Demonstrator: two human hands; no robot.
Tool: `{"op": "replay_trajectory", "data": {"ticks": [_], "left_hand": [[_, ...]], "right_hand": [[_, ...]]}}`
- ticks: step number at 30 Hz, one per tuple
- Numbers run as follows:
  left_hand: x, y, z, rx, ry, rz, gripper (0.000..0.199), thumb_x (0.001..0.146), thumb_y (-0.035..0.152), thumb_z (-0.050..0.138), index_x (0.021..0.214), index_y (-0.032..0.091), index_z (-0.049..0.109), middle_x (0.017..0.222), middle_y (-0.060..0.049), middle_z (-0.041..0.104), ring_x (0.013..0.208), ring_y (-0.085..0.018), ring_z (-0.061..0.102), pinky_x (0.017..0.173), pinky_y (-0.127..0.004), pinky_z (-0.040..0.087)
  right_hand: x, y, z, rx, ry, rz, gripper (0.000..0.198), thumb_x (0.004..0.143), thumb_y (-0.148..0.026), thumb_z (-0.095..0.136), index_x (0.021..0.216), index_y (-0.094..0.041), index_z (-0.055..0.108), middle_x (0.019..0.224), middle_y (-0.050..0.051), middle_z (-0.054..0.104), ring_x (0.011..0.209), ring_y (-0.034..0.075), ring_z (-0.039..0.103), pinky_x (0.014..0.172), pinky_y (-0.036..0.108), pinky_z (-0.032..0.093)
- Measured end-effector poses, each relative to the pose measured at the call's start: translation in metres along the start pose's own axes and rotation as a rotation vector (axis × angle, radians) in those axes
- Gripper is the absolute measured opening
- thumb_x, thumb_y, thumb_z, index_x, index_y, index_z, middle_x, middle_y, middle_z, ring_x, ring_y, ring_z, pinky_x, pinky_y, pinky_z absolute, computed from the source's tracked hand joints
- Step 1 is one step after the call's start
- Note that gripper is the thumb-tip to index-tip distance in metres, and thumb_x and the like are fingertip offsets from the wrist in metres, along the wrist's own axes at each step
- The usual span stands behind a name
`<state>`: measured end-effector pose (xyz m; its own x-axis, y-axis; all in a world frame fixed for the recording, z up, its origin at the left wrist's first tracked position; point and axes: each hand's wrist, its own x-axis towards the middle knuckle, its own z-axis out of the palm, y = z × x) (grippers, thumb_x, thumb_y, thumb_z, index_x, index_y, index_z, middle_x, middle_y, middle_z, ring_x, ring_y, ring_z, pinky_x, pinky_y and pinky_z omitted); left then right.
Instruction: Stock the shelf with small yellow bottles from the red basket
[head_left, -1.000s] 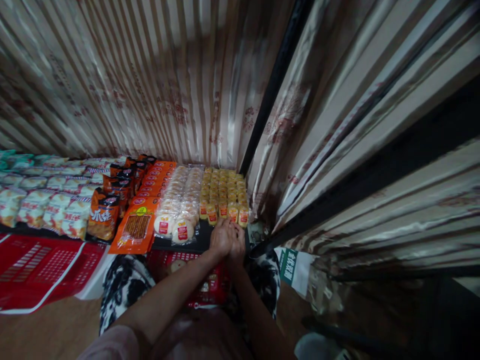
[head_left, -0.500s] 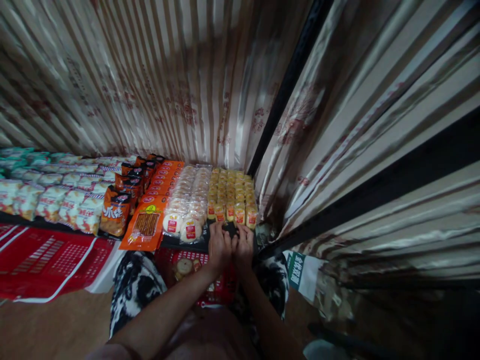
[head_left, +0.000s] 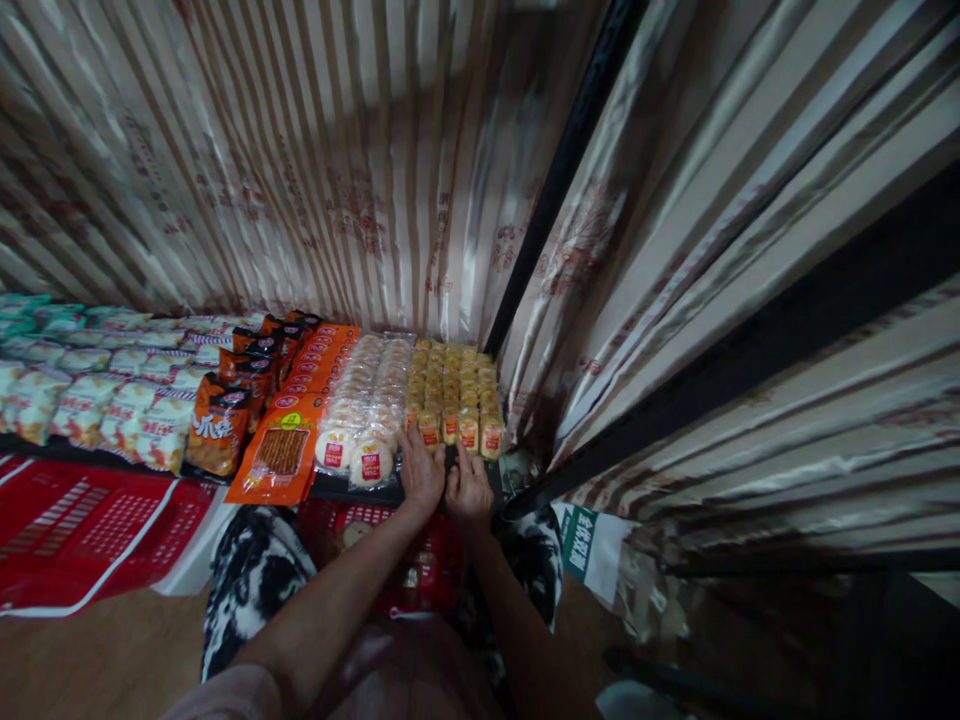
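Note:
Rows of small yellow wrapped pastries with red labels stand at the right end of a dark shelf. My left hand reaches to the front left of these rows, fingers stretched out against the front packs. Beside it, my right hand lies with its fingers extended at the lower edge of the middle front packs. Neither hand shows anything held. Left of the pastries are flat round white cakes in clear wrappers.
Orange stick-snack packets, orange-black bags and white bags line the shelf leftward. A red basket with some wrapped items sits between my knees. Another red basket is at left. A black pole stands before striped curtains.
My hands have moved apart. The left fingers now reach up to the front left pastries, and the right hand's fingers have straightened. The view has shifted slightly.

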<state>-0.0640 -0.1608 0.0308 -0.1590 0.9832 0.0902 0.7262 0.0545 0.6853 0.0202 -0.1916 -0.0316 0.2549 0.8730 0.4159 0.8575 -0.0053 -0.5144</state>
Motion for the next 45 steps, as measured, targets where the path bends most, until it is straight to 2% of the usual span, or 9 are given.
{"op": "replay_trajectory", "data": {"ticks": [6, 12, 18, 22, 25, 31, 36, 40, 45], "left_hand": [[0.005, -0.001, 0.009, 0.146, 0.069, -0.016, 0.058, 0.082, 0.032, 0.049, 0.134, 0.015, 0.028, 0.128, -0.017, 0.043, 0.107, -0.027, 0.054, 0.076, -0.036, 0.051], [0.004, -0.006, 0.01, 0.123, 0.104, 0.019, 0.053, 0.083, 0.033, 0.045, 0.132, 0.013, 0.032, 0.126, -0.015, 0.048, 0.111, -0.026, 0.052, 0.081, -0.034, 0.05], [-0.006, 0.008, 0.004, 0.042, -0.022, 0.148, 0.053, 0.082, 0.031, 0.048, 0.131, 0.014, 0.033, 0.127, -0.013, 0.049, 0.116, -0.022, 0.049, 0.091, -0.031, 0.046], [-0.002, 0.013, 0.008, 0.025, -0.076, 0.131, 0.054, 0.083, 0.031, 0.049, 0.132, 0.015, 0.033, 0.126, -0.014, 0.049, 0.115, -0.023, 0.05, 0.09, -0.031, 0.045], [0.003, 0.009, 0.011, 0.018, -0.095, 0.132, 0.054, 0.084, 0.03, 0.049, 0.133, 0.013, 0.032, 0.125, -0.015, 0.048, 0.114, -0.023, 0.051, 0.09, -0.032, 0.045], [0.005, 0.003, 0.013, 0.043, -0.152, 0.151, 0.055, 0.084, 0.031, 0.049, 0.134, 0.014, 0.032, 0.125, -0.016, 0.047, 0.105, -0.024, 0.056, 0.085, -0.032, 0.047], [0.001, 0.003, 0.013, 0.002, -0.142, 0.167, 0.046, 0.089, 0.03, 0.036, 0.133, 0.012, 0.034, 0.124, -0.016, 0.046, 0.108, -0.023, 0.055, 0.087, -0.031, 0.046], [0.004, 0.0, 0.014, -0.031, -0.147, 0.163, 0.044, 0.087, 0.025, 0.042, 0.129, 0.012, 0.038, 0.121, -0.014, 0.049, 0.109, -0.021, 0.053, 0.09, -0.03, 0.045], [0.011, 0.002, 0.014, 0.014, -0.167, 0.149, 0.043, 0.086, 0.025, 0.045, 0.128, 0.016, 0.041, 0.12, -0.014, 0.048, 0.103, -0.021, 0.057, 0.087, -0.03, 0.046]], "right_hand": [[-0.002, -0.007, -0.005, 0.067, 0.025, 0.023, 0.05, 0.086, -0.021, 0.032, 0.134, -0.014, 0.04, 0.105, 0.012, 0.06, 0.093, 0.018, 0.058, 0.081, 0.03, 0.048], [-0.001, -0.009, -0.006, 0.088, 0.025, 0.034, 0.05, 0.086, -0.021, 0.03, 0.135, -0.012, 0.039, 0.107, 0.013, 0.059, 0.095, 0.019, 0.057, 0.083, 0.031, 0.048], [0.001, -0.005, -0.005, 0.053, 0.021, 0.057, 0.048, 0.089, -0.028, 0.029, 0.132, -0.011, 0.043, 0.108, 0.014, 0.06, 0.096, 0.019, 0.058, 0.078, 0.028, 0.049], [0.001, -0.001, -0.004, 0.05, 0.031, 0.04, 0.048, 0.089, -0.026, 0.029, 0.132, -0.01, 0.042, 0.111, 0.015, 0.059, 0.099, 0.019, 0.057, 0.08, 0.028, 0.048], [0.001, -0.001, -0.002, 0.091, 0.064, 0.033, 0.048, 0.087, -0.022, 0.028, 0.131, -0.011, 0.043, 0.111, 0.014, 0.058, 0.099, 0.019, 0.056, 0.084, 0.029, 0.047], [0.0, -0.003, -0.002, 0.122, 0.094, 0.057, 0.046, 0.086, -0.02, 0.03, 0.129, -0.012, 0.046, 0.106, 0.014, 0.058, 0.097, 0.019, 0.056, 0.083, 0.032, 0.048], [0.001, -0.004, -0.005, 0.155, 0.058, 0.059, 0.046, 0.087, -0.02, 0.028, 0.129, -0.011, 0.045, 0.108, 0.015, 0.057, 0.099, 0.02, 0.055, 0.085, 0.033, 0.047], [0.001, -0.006, -0.005, 0.16, 0.037, 0.083, 0.046, 0.086, -0.019, 0.029, 0.128, -0.008, 0.046, 0.108, 0.016, 0.057, 0.1, 0.021, 0.054, 0.088, 0.035, 0.046], [0.001, -0.008, -0.006, 0.179, 0.056, 0.085, 0.047, 0.085, -0.017, 0.031, 0.13, -0.013, 0.045, 0.11, 0.014, 0.057, 0.098, 0.019, 0.056, 0.087, 0.035, 0.046]]}}
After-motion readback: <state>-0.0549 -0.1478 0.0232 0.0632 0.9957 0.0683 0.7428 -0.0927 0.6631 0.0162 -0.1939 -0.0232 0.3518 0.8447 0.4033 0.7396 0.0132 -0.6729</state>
